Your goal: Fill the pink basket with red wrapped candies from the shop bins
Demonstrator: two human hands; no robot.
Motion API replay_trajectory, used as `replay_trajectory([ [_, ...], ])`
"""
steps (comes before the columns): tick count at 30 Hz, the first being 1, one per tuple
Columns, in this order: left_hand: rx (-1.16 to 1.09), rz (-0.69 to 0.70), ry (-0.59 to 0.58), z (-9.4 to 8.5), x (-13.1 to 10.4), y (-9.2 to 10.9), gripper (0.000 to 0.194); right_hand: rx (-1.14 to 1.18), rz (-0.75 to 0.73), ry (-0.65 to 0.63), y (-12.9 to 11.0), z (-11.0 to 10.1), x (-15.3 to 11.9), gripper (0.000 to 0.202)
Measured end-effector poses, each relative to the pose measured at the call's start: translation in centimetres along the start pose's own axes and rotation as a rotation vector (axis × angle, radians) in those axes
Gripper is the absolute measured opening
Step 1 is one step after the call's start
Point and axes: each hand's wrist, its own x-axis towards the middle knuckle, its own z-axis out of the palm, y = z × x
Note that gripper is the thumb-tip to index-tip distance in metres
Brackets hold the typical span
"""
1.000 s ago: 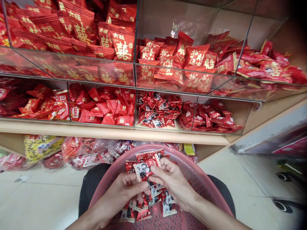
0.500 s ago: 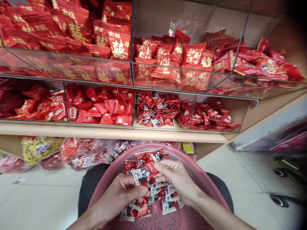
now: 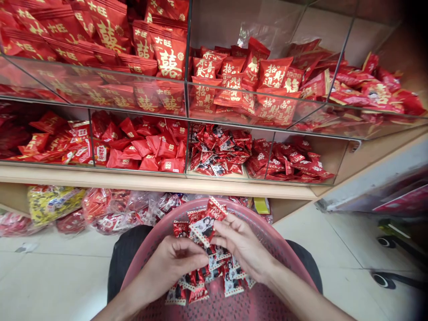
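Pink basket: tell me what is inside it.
Inside the pink basket lie red and white candy packets; the left hand and right hand grip some and cover others.

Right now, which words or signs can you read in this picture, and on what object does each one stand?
"大旺" above "囍": gold print on the big red packet in the upper left bin.
"招财进宝": red packets in the upper middle bin.
Candy wrappers held in both hands: print too small to read.

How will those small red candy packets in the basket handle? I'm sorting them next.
The packets look light: the right hand pinches several at once. The glossy wrappers may slip. The loose pile in the basket would likely shift when pushed.
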Motion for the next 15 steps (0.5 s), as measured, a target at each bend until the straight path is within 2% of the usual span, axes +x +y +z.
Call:
replay_trajectory([
  [2, -0.075, -0.014, -0.034, -0.8, 0.0, -0.3, 0.016, -0.018, 0.008, 0.048, -0.2, -0.9, 0.0, 0.015],
  [6, -0.094, 0.040, 0.189, -2.6, -0.2, -0.7, 0.018, -0.094, 0.129, 0.086, 0.3, -2.3, -0.2, 0.023],
  [12, -0.002, 0.007, 0.432, -5.1, -1.0, -1.1, 0.039, -0.390, 0.339, -0.069, 2.3, -3.1, -0.2, 0.029],
  [15, -0.037, -0.021, 0.488, -6.3, -1.4, -1.7, 0.040, -0.485, 0.467, -0.128, 3.3, -3.6, -0.2, 0.027],
])
